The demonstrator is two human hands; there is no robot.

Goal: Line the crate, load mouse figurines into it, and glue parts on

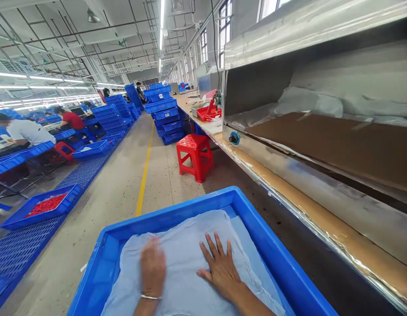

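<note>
A large blue plastic tray is right in front of me, with a pale, wrinkled cloth spread across its bottom. My right hand lies flat on the cloth with its fingers spread. To its left, my left hand is over the cloth, smeared by motion, a bracelet on its wrist. Whether the left fingers touch the cloth or hold anything, I cannot tell. At the tray's right side, a strip of its bottom shows beside the cloth's edge.
A metal booth stands on a long bench at right. Ahead are a red stool and stacked blue trays. Along the left, a blue slatted platform carries a tray of red pieces. Co-workers sit farther left.
</note>
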